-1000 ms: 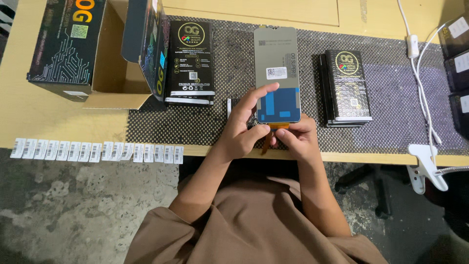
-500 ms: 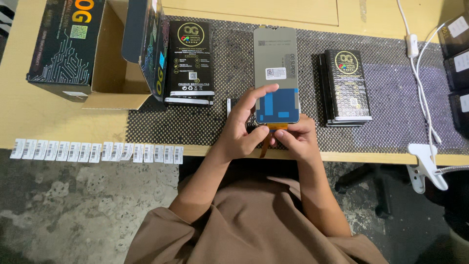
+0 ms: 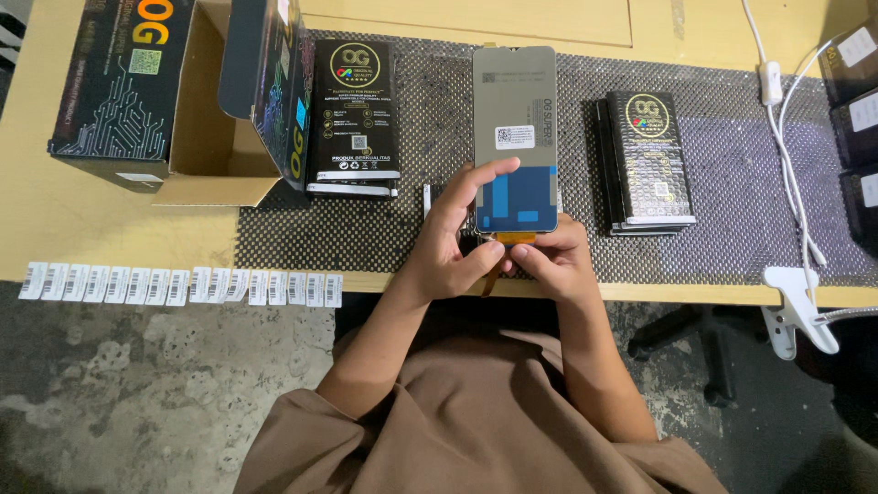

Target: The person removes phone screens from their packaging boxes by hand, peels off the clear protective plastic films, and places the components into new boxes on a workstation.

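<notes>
Holding steady: left hand (image 3: 453,252) fingers pinching flat grey phone screen panel (image 3: 515,137); right hand (image 3: 549,261) fingers pinching orange flex tab (image 3: 518,238); no shift since earlier.

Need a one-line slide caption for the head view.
Both hands, left hand and right hand, hold a grey phone screen panel by its lower end over a perforated mat, black boxes alongside.
</notes>
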